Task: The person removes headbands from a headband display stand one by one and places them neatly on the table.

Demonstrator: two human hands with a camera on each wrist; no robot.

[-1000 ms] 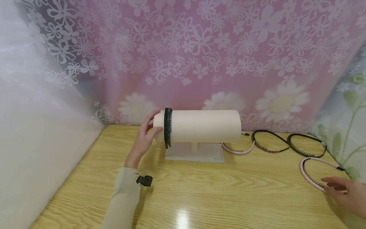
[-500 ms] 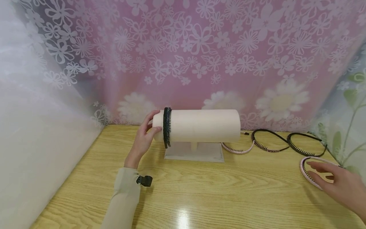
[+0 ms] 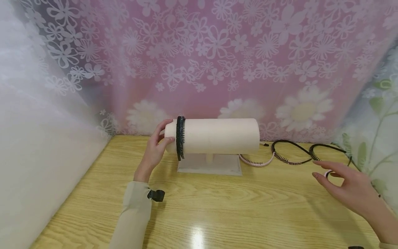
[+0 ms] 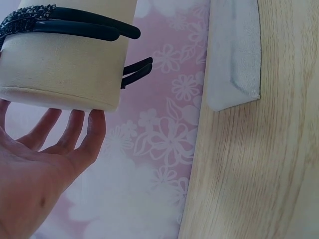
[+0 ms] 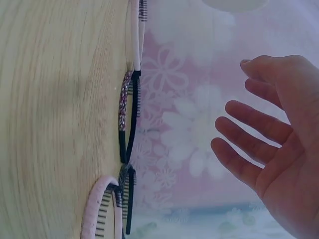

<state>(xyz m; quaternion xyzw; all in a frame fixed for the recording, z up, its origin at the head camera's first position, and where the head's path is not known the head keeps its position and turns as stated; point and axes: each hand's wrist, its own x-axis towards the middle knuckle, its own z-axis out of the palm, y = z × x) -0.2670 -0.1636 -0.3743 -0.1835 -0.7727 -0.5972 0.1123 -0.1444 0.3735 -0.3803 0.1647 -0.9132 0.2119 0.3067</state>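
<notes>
A cream padded cylinder (image 3: 220, 135) lies crosswise on a short post above a flat grey base (image 3: 209, 168). My left hand (image 3: 154, 148) grips its left end, thumb in front; the left wrist view shows the fingertips (image 4: 97, 119) against the end's rim. Two dark toothed headbands (image 3: 180, 138), one glittery, sit round the cylinder near that end. My right hand (image 3: 351, 185) hovers over the table's right side, fingers apart, holding nothing. Beneath it, mostly hidden in the head view, is a pink headband (image 5: 89, 214) on the table.
Right of the stand lie a pink headband (image 3: 258, 165), a dark one with reddish glitter (image 3: 287, 160) and a black one (image 3: 329, 145), in a row along the table's back. A pink flowered curtain (image 3: 199, 62) rises behind the wooden table (image 3: 236, 214).
My right hand has moved up and left from the right edge, passing over the nearest pink headband and spreading its fingers. The left hand stays on the cylinder's end.
</notes>
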